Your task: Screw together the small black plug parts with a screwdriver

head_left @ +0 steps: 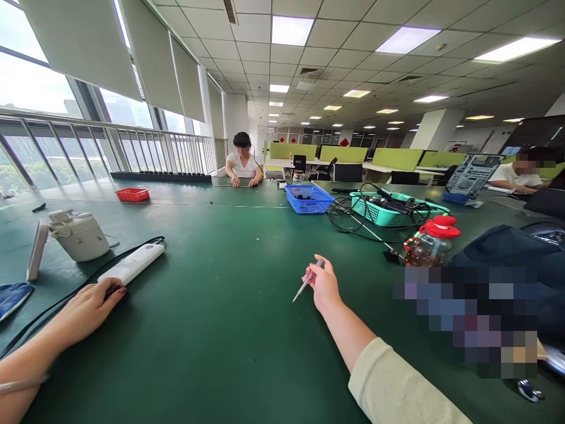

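Currently, the left hand (90, 306) lies low on the green tabletop (229, 318) at near left, its fingertips closed on a dark plug (113, 289). The plug sits at the near end of a white power strip (132, 263), which lies flat and runs diagonally toward the far right. A black cable (53, 306) passes beside the strip and continues toward the near left edge. The right hand (325, 287) is raised slightly above the tabletop at centre, grasping a slim screwdriver (304, 284) between thumb and fingers. The translucent handle is in the grip and the metal tip points down and to the left, clear of the surface. The two hands are well apart. A white kettle (80, 235) stands far left of the power strip. A red tray (132, 194), a blue basket (308, 199) and a teal basket (388, 221) holding cables lie farther off. A red-capped bottle (430, 240) stands right of the right hand. A seated person (242, 164) rests both hands on the far edge.
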`<state>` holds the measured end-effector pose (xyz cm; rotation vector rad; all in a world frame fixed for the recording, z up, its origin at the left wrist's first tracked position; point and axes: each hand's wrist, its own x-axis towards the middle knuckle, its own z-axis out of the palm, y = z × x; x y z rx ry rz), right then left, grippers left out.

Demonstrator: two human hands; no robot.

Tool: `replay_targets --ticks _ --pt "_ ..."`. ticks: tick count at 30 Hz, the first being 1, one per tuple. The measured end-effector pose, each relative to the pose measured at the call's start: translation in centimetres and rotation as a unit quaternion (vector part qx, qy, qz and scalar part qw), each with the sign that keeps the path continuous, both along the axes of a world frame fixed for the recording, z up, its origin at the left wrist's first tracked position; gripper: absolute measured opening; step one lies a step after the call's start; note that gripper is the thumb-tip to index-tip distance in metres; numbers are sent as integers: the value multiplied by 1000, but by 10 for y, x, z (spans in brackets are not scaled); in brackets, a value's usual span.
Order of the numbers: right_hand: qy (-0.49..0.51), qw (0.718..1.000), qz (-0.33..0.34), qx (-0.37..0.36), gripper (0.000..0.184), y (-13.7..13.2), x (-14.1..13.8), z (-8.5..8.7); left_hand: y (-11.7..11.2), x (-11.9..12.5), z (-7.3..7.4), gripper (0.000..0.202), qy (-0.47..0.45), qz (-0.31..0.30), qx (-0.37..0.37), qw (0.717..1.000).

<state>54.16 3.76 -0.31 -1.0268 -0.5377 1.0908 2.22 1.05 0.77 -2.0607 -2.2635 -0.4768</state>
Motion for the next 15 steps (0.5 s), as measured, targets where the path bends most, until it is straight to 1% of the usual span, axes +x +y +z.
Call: replay_targets --ticks 4,9,11,13,15 --pt "-2 1000 -3 -2 45 2 0 -2 0 0 0 55 16 6 -29 999" --pt "0 1000 -2 6 45 4 1 -5 -4 12 3 64 23 11 -53 998" --pt "-1 1000 0 6 45 3 1 -4 -5 13 4 67 31 14 -58 998" --pt "-2 1000 1 4 45 2 0 -2 -6 5 3 72 43 21 -41 998" --pt "1 1000 4 3 46 1 -1 0 -6 -13 -2 76 51 28 -12 998"
